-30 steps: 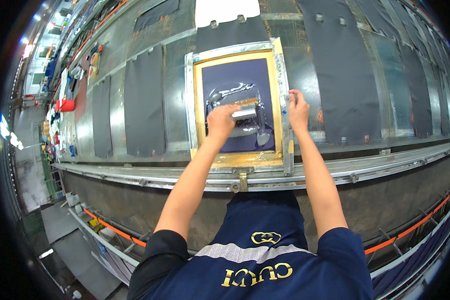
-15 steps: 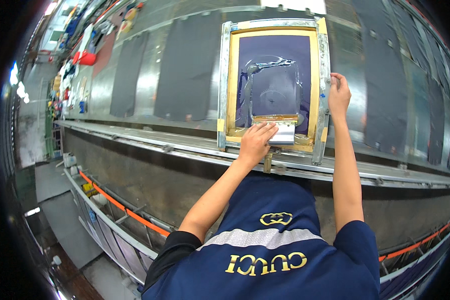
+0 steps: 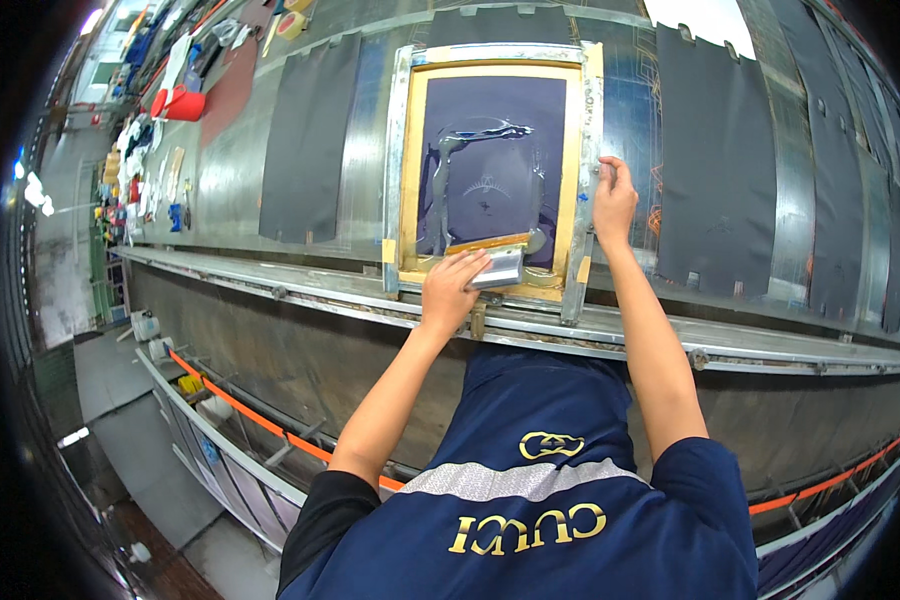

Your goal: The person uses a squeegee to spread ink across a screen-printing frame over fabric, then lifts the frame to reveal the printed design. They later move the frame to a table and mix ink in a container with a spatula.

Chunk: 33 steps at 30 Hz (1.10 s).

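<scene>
A screen-printing frame [image 3: 394, 180] with metal rails and a yellow taped inner border lies over the table in front of me. Its dark purple mesh [image 3: 485, 100] carries a smear of glossy ink [image 3: 444, 180] along the left and top of a rectangle, with a small pale arc-shaped mark inside. At the near end of the mesh my left hand [image 3: 452, 290] grips a squeegee [image 3: 500, 268] with a metal holder and an amber blade, slightly tilted. My right hand [image 3: 616, 208] has its fingers curled at the frame's right rail; the exact grip is partly hidden.
Dark fabric panels [image 3: 715, 160] lie across the metal table on both sides of the frame, and one goes beneath it. A metal rail [image 3: 340, 300] runs along the near edge. Tape rolls, a red bucket [image 3: 180, 103] and tools are at the far left. Behind me stands an orange-edged rack [image 3: 240, 408].
The frame has travelled left along the table with both hands, now over another dark panel. One panel shows to its right. The squeegee stays at the near end, turned a little.
</scene>
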### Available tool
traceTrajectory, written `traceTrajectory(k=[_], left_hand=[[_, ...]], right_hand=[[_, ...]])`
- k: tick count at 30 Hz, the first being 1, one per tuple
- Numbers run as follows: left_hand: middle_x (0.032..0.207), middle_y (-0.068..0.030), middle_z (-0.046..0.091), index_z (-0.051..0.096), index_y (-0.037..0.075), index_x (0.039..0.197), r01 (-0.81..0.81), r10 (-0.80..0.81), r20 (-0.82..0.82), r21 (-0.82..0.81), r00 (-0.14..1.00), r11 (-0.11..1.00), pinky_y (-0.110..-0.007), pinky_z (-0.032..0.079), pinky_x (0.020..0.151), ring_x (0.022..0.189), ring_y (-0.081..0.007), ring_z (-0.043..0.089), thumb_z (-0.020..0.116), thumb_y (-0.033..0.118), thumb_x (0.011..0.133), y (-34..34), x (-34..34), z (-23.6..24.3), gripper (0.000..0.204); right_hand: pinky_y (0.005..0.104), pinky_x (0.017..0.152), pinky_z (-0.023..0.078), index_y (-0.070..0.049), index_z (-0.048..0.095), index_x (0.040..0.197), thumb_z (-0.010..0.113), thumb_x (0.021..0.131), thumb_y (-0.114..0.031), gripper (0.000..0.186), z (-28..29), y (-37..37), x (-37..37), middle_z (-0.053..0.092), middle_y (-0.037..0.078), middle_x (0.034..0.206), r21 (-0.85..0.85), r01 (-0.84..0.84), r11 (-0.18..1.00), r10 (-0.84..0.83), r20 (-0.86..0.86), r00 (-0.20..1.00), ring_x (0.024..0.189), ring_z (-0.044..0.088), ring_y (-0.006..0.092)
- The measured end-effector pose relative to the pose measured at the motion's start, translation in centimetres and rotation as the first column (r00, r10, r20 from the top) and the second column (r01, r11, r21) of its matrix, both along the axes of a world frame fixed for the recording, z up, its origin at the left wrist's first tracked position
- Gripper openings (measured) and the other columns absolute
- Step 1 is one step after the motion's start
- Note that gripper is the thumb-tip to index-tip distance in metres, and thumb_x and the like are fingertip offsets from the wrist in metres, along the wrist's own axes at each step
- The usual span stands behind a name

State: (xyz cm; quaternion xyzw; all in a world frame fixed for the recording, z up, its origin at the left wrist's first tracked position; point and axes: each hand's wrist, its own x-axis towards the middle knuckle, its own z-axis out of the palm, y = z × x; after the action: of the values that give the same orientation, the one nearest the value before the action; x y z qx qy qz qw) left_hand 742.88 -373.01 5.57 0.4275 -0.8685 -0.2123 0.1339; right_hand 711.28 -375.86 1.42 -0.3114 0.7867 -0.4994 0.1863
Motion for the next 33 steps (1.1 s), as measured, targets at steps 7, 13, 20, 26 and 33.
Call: traceTrajectory(k=[7,13,20,26,33], left_hand=[[0.136,-0.0007,0.070,0.074,0.018,0.125,0.161,-0.152,0.132,-0.061,0.979,0.985,-0.050,0.050,0.109,0.130,-0.0286,0.063,0.076,-0.003,0.071,0.5,4.0,-1.2,0.059],[0.113,-0.0094,0.078,0.078,0.026,0.121,-0.039,0.031,0.055,0.156,0.998,0.987,-0.037,0.060,0.084,0.098,-0.0294,0.076,0.071,0.003,0.080,-14.7,-4.0,0.3,0.048],[0.114,-0.0070,0.078,0.081,0.018,0.111,0.050,-0.059,-0.050,-0.172,0.997,0.984,-0.040,0.059,0.086,0.099,-0.0289,0.074,0.067,-0.008,0.078,-16.5,-5.4,-2.5,0.044],[0.120,-0.0001,0.077,0.080,0.022,0.113,0.114,-0.109,0.038,-0.171,0.993,0.979,-0.039,0.057,0.092,0.110,-0.0258,0.073,0.071,-0.007,0.076,-7.2,-0.9,-2.2,0.048],[0.118,-0.0027,0.077,0.080,0.021,0.113,-0.023,0.020,-0.032,-0.105,0.999,0.994,-0.039,0.059,0.088,0.103,-0.0276,0.073,0.073,-0.003,0.078,-18.9,-6.5,-1.2,0.043]], right_hand=[[0.0459,0.066,0.047,-0.007,0.069,0.114,0.057,0.106,-0.018,0.018,-0.9,-1.6,1.3,0.064,0.018,0.071,0.074,0.019,0.997,-0.019,-0.007,1.000,0.065,0.063,0.0325],[0.0452,0.064,0.046,-0.008,0.070,0.114,0.058,0.106,-0.020,0.019,-0.8,-1.3,0.7,0.062,0.017,0.068,0.087,0.039,0.995,-0.040,0.004,0.999,0.061,0.059,0.0306],[0.0446,0.063,0.046,-0.008,0.070,0.114,0.059,0.105,-0.020,0.018,-0.8,-1.6,0.9,0.062,0.017,0.068,0.109,0.022,0.994,-0.026,0.032,0.999,0.061,0.059,0.0303],[0.0448,0.065,0.046,-0.008,0.069,0.115,0.059,0.105,-0.021,0.019,-1.5,-1.6,1.1,0.062,0.017,0.070,0.084,0.067,0.994,-0.067,-0.009,0.998,0.063,0.059,0.0305],[0.0446,0.065,0.045,-0.007,0.068,0.115,0.058,0.106,-0.021,0.020,-0.7,-1.8,1.1,0.061,0.016,0.070,0.082,0.012,0.997,-0.013,0.003,1.000,0.063,0.058,0.0311]])
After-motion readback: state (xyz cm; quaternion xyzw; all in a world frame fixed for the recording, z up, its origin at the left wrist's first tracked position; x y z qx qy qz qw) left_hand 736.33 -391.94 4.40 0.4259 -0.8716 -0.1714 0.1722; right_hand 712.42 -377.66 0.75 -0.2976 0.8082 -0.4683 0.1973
